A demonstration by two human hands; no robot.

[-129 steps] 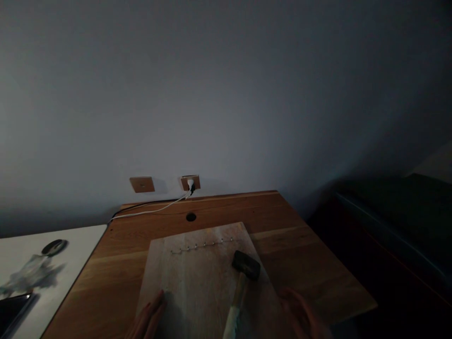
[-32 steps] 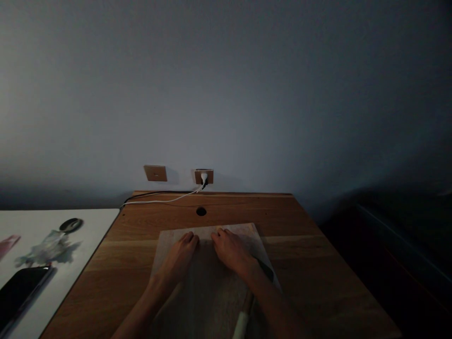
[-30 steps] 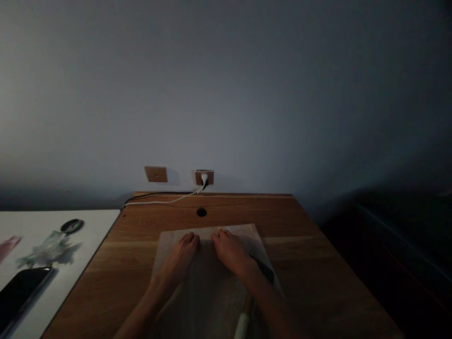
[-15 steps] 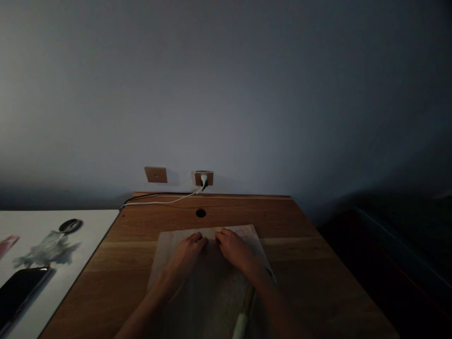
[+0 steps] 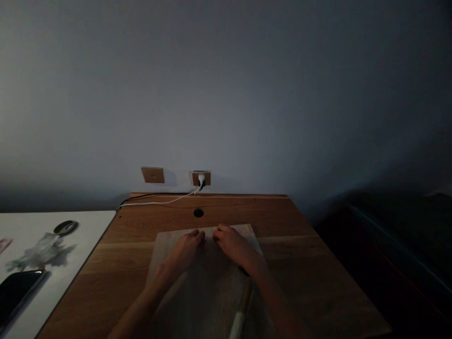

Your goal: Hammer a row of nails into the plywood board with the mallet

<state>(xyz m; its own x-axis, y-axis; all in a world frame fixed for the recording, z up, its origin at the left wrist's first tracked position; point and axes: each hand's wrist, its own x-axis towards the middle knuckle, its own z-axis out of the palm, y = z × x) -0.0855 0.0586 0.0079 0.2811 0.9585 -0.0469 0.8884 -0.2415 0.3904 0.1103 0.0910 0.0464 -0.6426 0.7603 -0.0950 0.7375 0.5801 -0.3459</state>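
A pale wooden board [image 5: 208, 292] lies on a brown wooden desk [image 5: 300, 263]. My left hand [image 5: 185, 248] rests flat on the far part of the board, its fingers stretched toward the far edge. My right hand [image 5: 231, 242] is right beside it with its fingers curled down; in the dim light I cannot see what they pinch. The fingertips of the two hands almost touch. A mallet lies on the board under my right forearm: its light wooden handle [image 5: 243, 303] shows, while the dark head is mostly hidden.
A white table [image 5: 88, 226] adjoins the desk on the left, with a dark phone [image 5: 17, 294], a crumpled clear wrapper [image 5: 38, 249] and a dark round object [image 5: 66, 227]. A white cable [image 5: 158, 202] runs from a wall socket [image 5: 201, 178]. Dark furniture [image 5: 388, 245] stands at the right.
Both hands went from the board's near edge to its far part, hiding the row of nails. In the last second they crept a little farther and the fingertips drew together.
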